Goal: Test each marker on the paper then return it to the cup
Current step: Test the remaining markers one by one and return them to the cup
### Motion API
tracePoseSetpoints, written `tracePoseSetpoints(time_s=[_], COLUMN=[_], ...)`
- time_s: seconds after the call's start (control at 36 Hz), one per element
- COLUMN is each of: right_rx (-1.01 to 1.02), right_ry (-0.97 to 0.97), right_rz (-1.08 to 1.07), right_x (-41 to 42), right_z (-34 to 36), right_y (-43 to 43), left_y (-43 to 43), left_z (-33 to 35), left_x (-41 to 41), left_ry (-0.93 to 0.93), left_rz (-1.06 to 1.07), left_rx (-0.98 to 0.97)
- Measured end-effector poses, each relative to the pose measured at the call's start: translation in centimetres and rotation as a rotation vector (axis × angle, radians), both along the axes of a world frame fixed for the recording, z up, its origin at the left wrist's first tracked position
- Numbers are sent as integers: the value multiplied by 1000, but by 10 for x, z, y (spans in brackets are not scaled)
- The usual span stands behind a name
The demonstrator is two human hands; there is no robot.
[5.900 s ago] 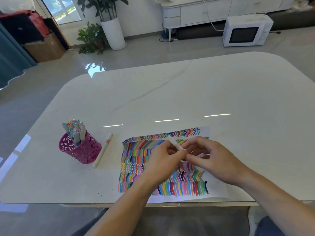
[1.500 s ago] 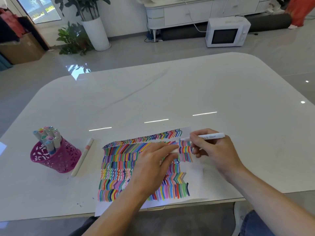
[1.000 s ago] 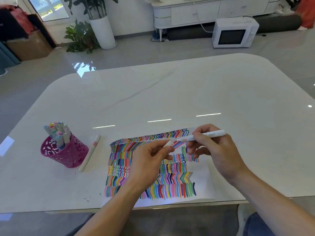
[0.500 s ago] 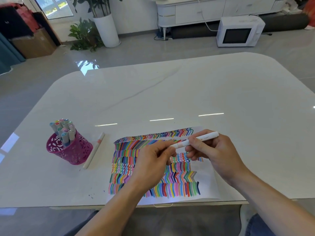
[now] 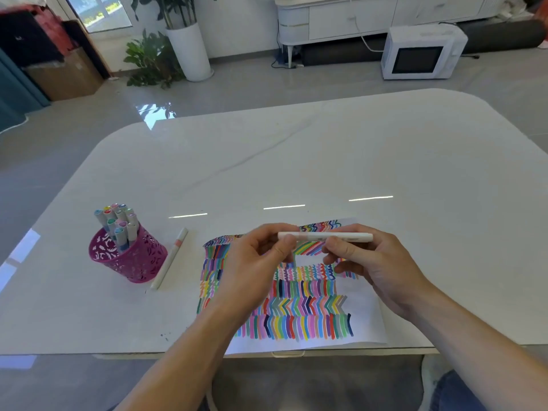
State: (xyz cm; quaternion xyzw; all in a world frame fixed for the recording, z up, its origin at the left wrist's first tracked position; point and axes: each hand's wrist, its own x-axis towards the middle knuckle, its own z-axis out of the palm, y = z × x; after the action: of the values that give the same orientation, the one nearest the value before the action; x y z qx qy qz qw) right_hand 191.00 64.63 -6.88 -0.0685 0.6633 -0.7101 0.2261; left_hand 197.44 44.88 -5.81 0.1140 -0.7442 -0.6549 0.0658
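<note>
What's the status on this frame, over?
Over colour-striped paper sheet, left hand and right hand pinch slim white marker level. Cap looks on. Not yet in pink mesh cup; loose white marker lies beside cup.

Bare forearms (image 5: 184,360), blue denim trouser leg (image 5: 456,393)

path to cup (image 5: 130,256): loose marker (image 5: 170,258) lying across it | table (image 5: 326,161) beyond paper (image 5: 364,324): lying open

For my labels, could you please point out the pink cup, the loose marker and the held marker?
pink cup (image 5: 133,262), head view, front wall.
loose marker (image 5: 169,260), head view, mid-barrel.
held marker (image 5: 311,236), head view, exposed middle of barrel.
</note>
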Motion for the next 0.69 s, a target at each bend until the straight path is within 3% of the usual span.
tracePoseSetpoints(time_s=[0.17, 0.36, 0.61, 0.69], right_rx=[116, 245, 299, 303], right_ry=[16, 113, 156, 160], right_rz=[-101, -79, -58, -44], right_x=[-2, -3, -2, 1], right_z=[-9, -13, -17, -19], right_y=[-2, -8, -18, -20], left_y=[-23, -64, -113, -127], left_z=[7, 21, 36, 37], left_x=[3, 12, 39, 47], left_ry=[90, 260, 422, 452], left_rz=[217, 461, 814, 842], left_rx=[264, 204, -445, -554])
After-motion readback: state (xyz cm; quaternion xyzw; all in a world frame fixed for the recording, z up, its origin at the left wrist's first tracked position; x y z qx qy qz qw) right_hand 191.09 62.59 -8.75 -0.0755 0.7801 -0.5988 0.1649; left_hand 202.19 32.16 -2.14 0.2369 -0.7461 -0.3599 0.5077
